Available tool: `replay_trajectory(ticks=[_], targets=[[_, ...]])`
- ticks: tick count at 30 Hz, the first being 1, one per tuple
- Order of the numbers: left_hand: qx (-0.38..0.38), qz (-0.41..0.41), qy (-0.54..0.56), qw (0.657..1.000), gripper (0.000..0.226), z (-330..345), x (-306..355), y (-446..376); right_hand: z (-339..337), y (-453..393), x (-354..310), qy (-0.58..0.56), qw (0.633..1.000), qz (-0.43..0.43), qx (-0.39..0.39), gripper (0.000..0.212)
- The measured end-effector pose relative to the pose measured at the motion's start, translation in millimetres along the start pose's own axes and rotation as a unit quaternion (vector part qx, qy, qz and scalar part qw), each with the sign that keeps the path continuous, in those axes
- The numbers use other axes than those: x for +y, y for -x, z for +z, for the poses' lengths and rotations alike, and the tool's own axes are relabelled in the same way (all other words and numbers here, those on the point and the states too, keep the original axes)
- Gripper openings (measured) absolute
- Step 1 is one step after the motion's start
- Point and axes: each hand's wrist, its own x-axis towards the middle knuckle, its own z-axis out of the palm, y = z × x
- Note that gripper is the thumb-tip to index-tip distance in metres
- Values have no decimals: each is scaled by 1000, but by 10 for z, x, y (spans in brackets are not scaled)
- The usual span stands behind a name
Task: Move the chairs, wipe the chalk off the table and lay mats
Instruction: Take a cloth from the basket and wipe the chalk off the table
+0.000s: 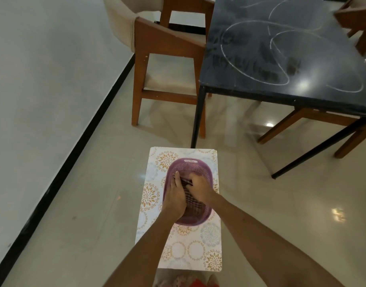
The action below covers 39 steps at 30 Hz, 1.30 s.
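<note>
hands (188, 190) in basket (207, 175) | chair (167, 46) beside chalked table (302, 83)

Non-task items: basket, stool, floor, wall.
Purple perforated basket (200, 162) sits on floral-topped stool (190, 251), lower centre; glossy tiled floor (84, 204); white wall (43, 59) with black skirting (74, 150), left.

I see the black surface (281, 59) up right, its top scrawled with looping white chalk (235, 56) and smudged patches. One wooden chair (167, 50) with a cream back stands at its left side, another chair (302, 125) is tucked under the near edge, and a third (358, 19) shows at the far right. Dark ribbed mats (188, 195) lie in the purple basket (188, 168), partly hidden.
</note>
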Motion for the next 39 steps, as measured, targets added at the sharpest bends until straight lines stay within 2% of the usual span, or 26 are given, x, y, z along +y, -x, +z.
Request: replay_trajectory(ticks=[3,7,8,10,11,12,14,15,20,24,26,28,31,33,36,39], targets=[[25,34,39,998,71,-269,116,162,-290,213,-169,-63,998,1,24,37],[27,32,80,996,61,-671,258,307,-698,472,-406,-71,997,-15,31,41],[29,14,89,996,56,-770,296,326,-790,523,-463,-71,997,-19,33,39],[26,-8,127,991,31,-943,398,391,-952,626,-572,-81,996,-18,34,32],[19,-13,141,990,27,-1021,442,426,-1018,674,-622,-91,995,-17,35,29],[7,-2,165,986,28,-1098,478,444,-1075,709,-659,-103,994,-15,37,26],[12,-16,209,978,46,-1242,558,509,-1194,796,-713,-136,990,-5,42,23],[10,-30,243,969,44,-1306,584,536,-1244,831,-719,-156,987,6,48,22],[9,-57,320,946,27,-1411,885,542,-1572,913,-684,-315,935,111,116,34],[51,-26,387,920,17,-1377,1367,495,-1954,888,-589,-378,906,134,135,19],[70,-9,398,915,23,-1318,1650,437,-2180,881,-477,-407,894,132,137,15],[100,7,388,916,31,-1266,1930,381,-2388,860,-354,-425,888,116,133,13],[141,23,371,918,32,-1191,2352,278,-2695,817,-129,-448,881,100,113,8],[154,28,369,916,29,-1148,2571,189,-2885,791,23,-473,871,100,89,15],[184,10,389,903,26,-1107,2870,30,-3191,752,253,-542,832,105,62,33],[204,-13,409,890,25,-1134,3129,-149,-3441,678,427,-573,809,123,49,27]])
